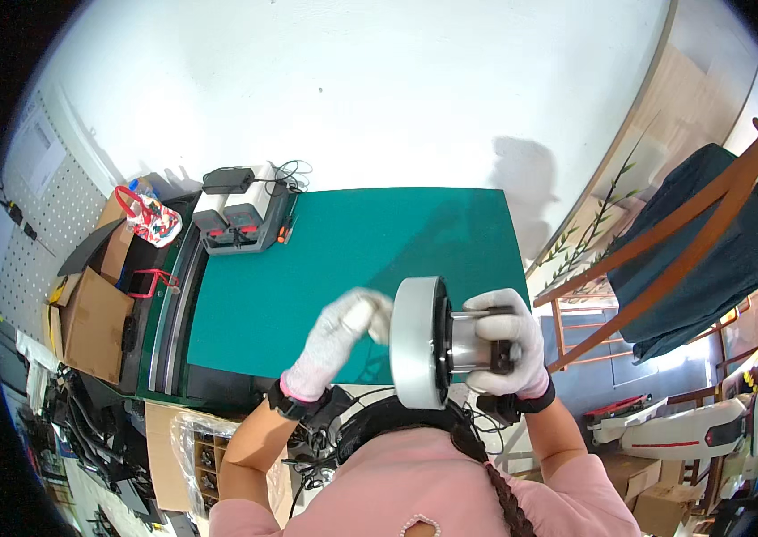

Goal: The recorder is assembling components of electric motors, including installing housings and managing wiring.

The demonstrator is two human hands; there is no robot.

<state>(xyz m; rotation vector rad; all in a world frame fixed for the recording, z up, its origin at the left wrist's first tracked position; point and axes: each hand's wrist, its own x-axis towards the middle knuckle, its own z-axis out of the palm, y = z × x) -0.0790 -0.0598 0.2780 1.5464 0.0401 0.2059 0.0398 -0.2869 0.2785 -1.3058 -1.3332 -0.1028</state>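
My right hand point(509, 345), in a white glove, grips the silver cylindrical body of a round grey wheel-like part point(419, 340) and holds it up above the near edge of the green mat point(343, 259). The part's wide disc faces left, edge-on to me. My left hand point(343, 331), also gloved, is blurred and touches the disc's left face with curled fingers; nothing shows inside it.
A grey and black device with red details point(240, 224) and a black power brick point(227, 181) sit at the mat's far left corner. Cardboard boxes point(93, 322) and a patterned bag point(148, 217) crowd the left. A wooden chair with dark cloth point(697, 251) stands right.
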